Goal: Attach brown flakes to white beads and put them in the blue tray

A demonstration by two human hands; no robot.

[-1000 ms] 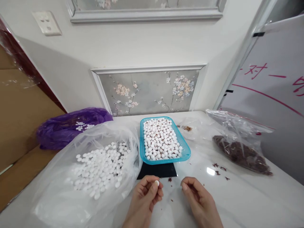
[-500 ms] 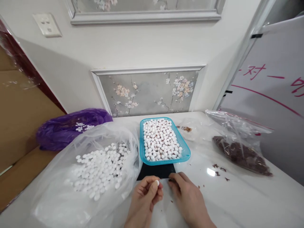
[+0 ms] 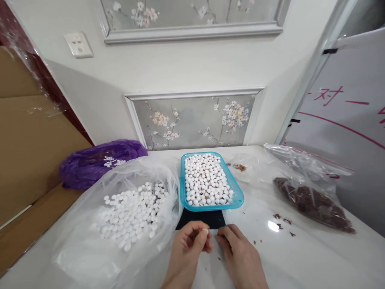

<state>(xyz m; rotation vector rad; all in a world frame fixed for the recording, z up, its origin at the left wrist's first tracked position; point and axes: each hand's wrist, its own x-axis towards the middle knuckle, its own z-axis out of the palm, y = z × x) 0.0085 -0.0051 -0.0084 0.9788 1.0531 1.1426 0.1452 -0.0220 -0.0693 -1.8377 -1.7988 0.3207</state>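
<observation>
Where apart before, right hand (image 3: 237, 253) (fingertips) beside tablet (image 3: 205, 231).

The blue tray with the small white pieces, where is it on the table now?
In the head view the blue tray sits mid-table on a black base, just beyond both hands, with the clear bag of white pieces on its left.

Two hands are being counted: left hand (image 3: 188, 251), right hand (image 3: 237, 257). One white tablet (image 3: 205, 231) is being pinched in the left hand. One blue tray (image 3: 237, 196), one black scale (image 3: 201, 219), three plastic bags are being seen: clear bag (image 3: 90, 249), purple bag (image 3: 87, 166), zip bag (image 3: 306, 176). Loose tablets are too many to be counted.
</observation>
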